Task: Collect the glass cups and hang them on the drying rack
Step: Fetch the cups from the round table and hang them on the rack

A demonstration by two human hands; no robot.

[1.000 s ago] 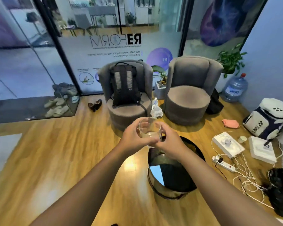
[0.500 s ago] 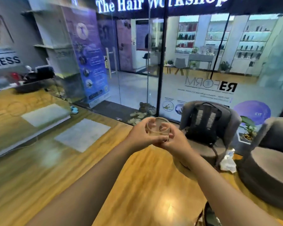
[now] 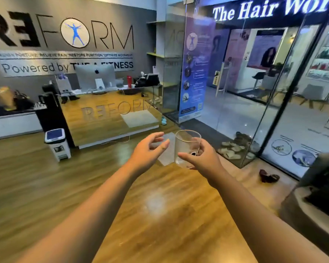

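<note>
Left hand [image 3: 148, 150] now off the glass cup [image 3: 186, 149], fingers spread beside it, right hand [image 3: 201, 158] alone keeps its grip

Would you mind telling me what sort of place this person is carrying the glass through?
Most likely a fitness or physio studio's reception: a REFORM wall sign, a front desk with a computer, and a hair salon next door.

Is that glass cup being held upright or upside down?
Upright, slightly tilted: the glass cup has its open rim on top, with the right hand gripping it low. The left hand is off it.
</note>
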